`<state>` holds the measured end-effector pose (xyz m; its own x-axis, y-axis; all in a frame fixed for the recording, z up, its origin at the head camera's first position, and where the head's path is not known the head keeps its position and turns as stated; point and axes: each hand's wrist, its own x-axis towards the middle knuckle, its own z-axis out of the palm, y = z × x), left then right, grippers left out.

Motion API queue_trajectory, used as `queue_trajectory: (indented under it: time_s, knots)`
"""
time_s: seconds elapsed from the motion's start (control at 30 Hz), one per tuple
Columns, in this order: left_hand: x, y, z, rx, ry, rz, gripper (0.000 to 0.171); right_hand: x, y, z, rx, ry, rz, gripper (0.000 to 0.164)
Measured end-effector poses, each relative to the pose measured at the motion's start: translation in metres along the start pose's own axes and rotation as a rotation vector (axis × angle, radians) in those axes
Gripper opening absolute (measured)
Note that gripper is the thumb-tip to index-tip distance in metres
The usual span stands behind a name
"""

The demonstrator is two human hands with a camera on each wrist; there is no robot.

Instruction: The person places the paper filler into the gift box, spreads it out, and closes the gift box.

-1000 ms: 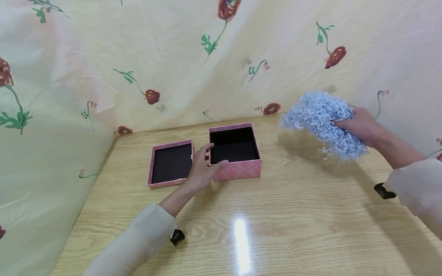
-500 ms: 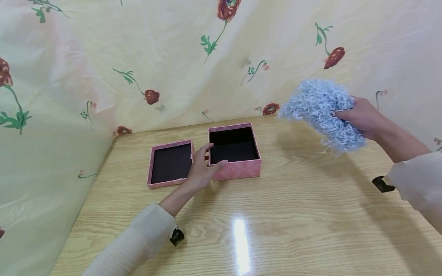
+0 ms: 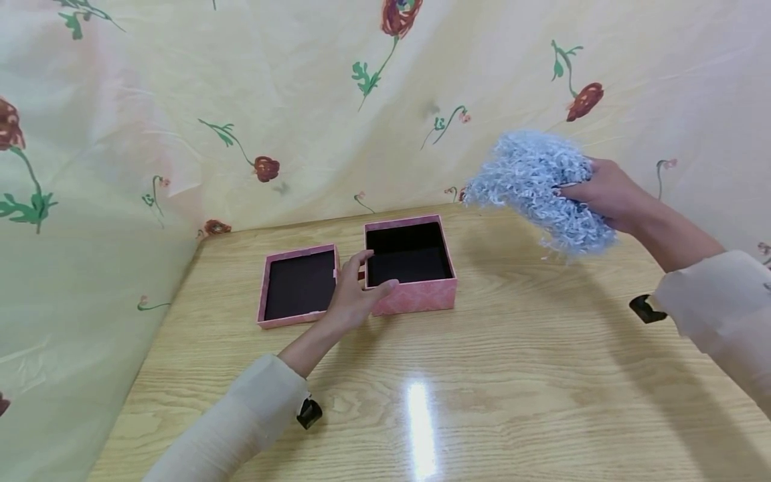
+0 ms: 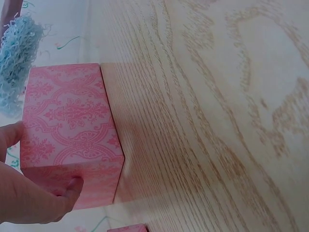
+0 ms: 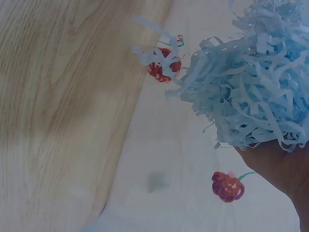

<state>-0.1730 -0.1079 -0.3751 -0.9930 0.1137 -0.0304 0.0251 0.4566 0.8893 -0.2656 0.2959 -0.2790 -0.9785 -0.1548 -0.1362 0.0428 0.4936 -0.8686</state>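
A pink patterned box (image 3: 415, 296) with a black interior stands with its top uncovered near the table's back edge. My left hand (image 3: 351, 294) grips its left side, thumb over the front rim and fingers against the side wall. In the left wrist view, a bent finger of the left hand (image 4: 34, 195) touches the box wall (image 4: 72, 116). My right hand (image 3: 611, 196) holds a large clump of pale blue shredded paper (image 3: 536, 181) in the air, right of the box. Loose strands of the shredded paper (image 5: 256, 87) stick out in the right wrist view.
A shallow pink lid (image 3: 301, 284) with a black inside lies just left of the box. Everything stands on a light wood table (image 3: 512, 388). Floral cloth (image 3: 289, 87) hangs behind and at the left side.
My right hand has risen and then moved left toward the box with the shredded paper. The left hand, box and lid have stayed put.
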Motion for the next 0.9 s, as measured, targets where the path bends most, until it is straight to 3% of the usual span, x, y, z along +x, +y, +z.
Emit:
queue_trajectory:
  time_s: [0.4, 0.67, 0.9]
  knots:
    - [-0.001, 0.002, 0.0, 0.0, -0.004, -0.012, 0.077, 0.006, -0.027, 0.022, -0.034, -0.036, -0.07, 0.06]
    - [0.001, 0.0, 0.001, -0.004, 0.0, -0.014, 0.077, 0.008, -0.035, 0.035, -0.015, -0.079, -0.069, 0.058]
    - [0.001, 0.001, 0.001, -0.002, 0.008, -0.011, 0.076, 0.015, -0.041, 0.047, -0.143, -0.123, -0.109, 0.058]
